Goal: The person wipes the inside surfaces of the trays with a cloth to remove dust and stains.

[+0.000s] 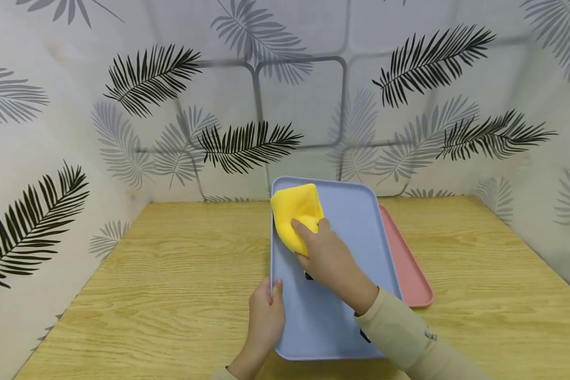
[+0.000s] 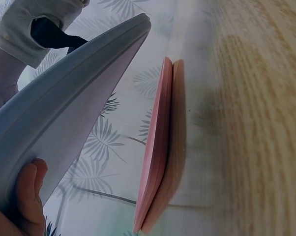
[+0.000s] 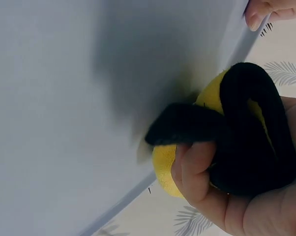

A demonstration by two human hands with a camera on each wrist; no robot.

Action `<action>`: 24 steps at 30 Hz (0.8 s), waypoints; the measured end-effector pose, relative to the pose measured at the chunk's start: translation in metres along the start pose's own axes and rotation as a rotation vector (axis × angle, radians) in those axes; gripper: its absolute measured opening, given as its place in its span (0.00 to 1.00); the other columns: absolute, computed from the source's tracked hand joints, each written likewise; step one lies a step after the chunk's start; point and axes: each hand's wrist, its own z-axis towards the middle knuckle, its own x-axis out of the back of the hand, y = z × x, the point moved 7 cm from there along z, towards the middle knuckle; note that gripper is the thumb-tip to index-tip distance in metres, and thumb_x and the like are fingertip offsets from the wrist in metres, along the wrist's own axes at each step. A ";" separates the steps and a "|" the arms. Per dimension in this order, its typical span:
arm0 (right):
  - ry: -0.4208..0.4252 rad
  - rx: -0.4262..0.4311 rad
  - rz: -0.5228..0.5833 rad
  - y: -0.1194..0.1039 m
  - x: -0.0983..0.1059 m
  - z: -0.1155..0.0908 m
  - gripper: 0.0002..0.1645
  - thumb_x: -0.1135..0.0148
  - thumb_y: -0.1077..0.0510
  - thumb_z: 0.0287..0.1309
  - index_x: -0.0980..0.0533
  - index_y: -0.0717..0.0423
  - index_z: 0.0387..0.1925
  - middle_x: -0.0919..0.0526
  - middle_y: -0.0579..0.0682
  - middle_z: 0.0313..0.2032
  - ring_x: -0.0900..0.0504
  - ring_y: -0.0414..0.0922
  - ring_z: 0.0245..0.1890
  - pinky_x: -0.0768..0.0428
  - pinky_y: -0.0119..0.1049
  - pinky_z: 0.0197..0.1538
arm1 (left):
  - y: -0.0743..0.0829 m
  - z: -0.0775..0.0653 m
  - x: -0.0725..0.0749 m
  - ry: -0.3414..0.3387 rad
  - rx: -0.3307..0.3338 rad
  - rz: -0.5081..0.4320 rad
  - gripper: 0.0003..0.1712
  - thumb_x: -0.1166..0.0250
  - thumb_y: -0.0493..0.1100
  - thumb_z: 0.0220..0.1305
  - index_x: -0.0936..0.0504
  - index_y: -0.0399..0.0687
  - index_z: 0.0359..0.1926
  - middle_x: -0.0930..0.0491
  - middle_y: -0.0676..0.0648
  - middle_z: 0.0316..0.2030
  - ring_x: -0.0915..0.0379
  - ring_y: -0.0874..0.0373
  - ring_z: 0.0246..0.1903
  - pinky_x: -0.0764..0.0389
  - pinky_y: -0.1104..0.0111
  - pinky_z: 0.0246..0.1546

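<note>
A light blue rectangular tray is held up off the table, tilted, in the head and left wrist views. My left hand grips its left rim, and the fingers show wrapped around the edge in the left wrist view. Toward the tray's far left corner, my right hand holds a bunched yellow cloth against the inner surface. The right wrist view has that cloth close to the rim, partly hidden by a black strap and the fingers.
Behind the blue tray, to the right, a pink tray lies on the wooden table, partly covered in the head view. Leaf-patterned cloth hangs along the back and sides of the table.
</note>
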 end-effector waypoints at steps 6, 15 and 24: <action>0.031 0.006 -0.006 -0.002 0.001 -0.001 0.30 0.29 0.62 0.39 0.28 0.59 0.49 0.31 0.65 0.32 0.31 0.51 0.18 0.27 0.40 0.21 | 0.002 0.001 0.002 0.006 -0.010 0.011 0.10 0.52 0.31 0.64 0.26 0.27 0.35 0.34 0.48 0.17 0.37 0.61 0.17 0.33 0.72 0.15; 0.018 -0.028 -0.016 0.003 0.000 -0.003 0.31 0.29 0.64 0.39 0.28 0.55 0.50 0.32 0.64 0.33 0.31 0.51 0.20 0.29 0.39 0.17 | 0.003 0.001 0.005 0.025 -0.017 0.003 0.09 0.51 0.31 0.64 0.26 0.27 0.34 0.37 0.49 0.16 0.39 0.61 0.17 0.36 0.72 0.15; -0.033 -0.065 -0.043 0.011 0.000 -0.005 0.32 0.29 0.63 0.40 0.29 0.55 0.51 0.32 0.65 0.35 0.30 0.52 0.21 0.28 0.39 0.19 | 0.003 0.000 0.004 0.018 -0.006 -0.009 0.10 0.51 0.31 0.64 0.26 0.27 0.36 0.34 0.48 0.17 0.39 0.61 0.17 0.34 0.72 0.16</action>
